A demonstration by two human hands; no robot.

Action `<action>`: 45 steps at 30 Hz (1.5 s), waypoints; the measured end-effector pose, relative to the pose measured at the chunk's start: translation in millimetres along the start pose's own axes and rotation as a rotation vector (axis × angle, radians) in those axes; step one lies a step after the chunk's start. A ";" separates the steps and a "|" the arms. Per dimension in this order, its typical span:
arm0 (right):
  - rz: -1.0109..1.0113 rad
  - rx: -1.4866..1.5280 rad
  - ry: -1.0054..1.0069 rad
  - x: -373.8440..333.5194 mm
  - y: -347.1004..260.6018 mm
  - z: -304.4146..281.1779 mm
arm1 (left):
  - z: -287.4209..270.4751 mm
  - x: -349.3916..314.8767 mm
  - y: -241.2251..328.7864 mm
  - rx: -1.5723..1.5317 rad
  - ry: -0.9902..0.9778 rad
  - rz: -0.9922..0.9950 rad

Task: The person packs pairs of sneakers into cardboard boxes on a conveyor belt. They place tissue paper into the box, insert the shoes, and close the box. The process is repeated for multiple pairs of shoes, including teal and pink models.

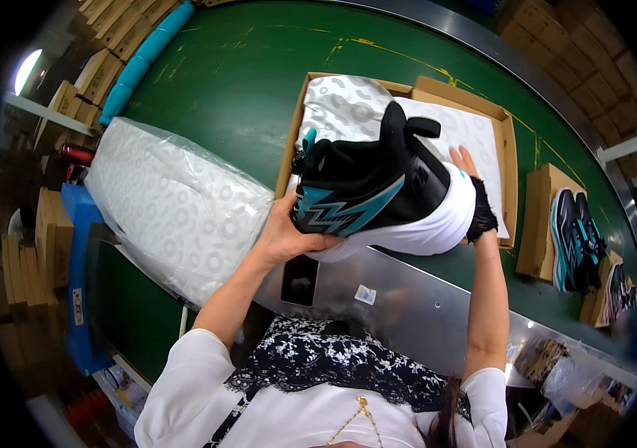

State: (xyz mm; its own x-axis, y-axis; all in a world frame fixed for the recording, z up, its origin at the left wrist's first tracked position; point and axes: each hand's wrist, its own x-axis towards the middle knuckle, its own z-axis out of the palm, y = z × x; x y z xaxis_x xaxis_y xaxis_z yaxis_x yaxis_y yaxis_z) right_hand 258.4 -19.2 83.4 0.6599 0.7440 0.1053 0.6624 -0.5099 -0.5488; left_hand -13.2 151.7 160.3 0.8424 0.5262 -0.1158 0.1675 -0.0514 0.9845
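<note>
Over an open cardboard shoebox I hold a black and teal high-cut sneaker with a thick white sole, tilted on its side. My left hand grips its laced end, thumb along the near side. My right hand is pressed against the other end, at the white sole; its fingertips show behind the sneaker and its palm is hidden. A black band circles my right wrist. Patterned white tissue paper lines the box and is folded back on its left and right.
A stack of patterned tissue paper in clear plastic lies at the left. On the metal table edge are a dark phone and a small white packet. Black and teal sneakers stand by a box at the right on the green surface.
</note>
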 end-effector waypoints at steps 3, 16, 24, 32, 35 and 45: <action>0.325 0.032 -0.196 -7.7 113.1 51.1 | 3.7 12.6 2.9 -0.081 0.023 -0.004; -0.314 0.297 0.254 -136.9 -39.4 2.6 | 92.7 160.5 -123.5 0.119 0.225 -0.444; 0.948 1.822 0.225 -109.8 48.3 31.3 | 93.9 124.1 -67.1 -0.424 -0.337 -0.639; 0.260 0.136 0.540 -101.0 14.9 31.3 | -11.8 66.5 -64.2 -0.153 0.400 -0.126; -0.015 -0.179 0.266 -116.7 0.4 32.9 | -20.4 51.5 -81.4 -0.424 0.232 -0.255; -0.028 -0.101 0.170 -105.6 -12.5 30.1 | 1.0 99.3 -107.6 -0.129 0.108 -0.442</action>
State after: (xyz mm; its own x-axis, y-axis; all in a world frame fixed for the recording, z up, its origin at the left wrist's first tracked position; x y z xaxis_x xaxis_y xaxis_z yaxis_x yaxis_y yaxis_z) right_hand 169.7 -78.4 54.2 0.6853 0.6793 0.2625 0.7080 -0.5370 -0.4586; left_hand 52.9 208.7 42.7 0.6455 0.5594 -0.5200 0.4277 0.2993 0.8529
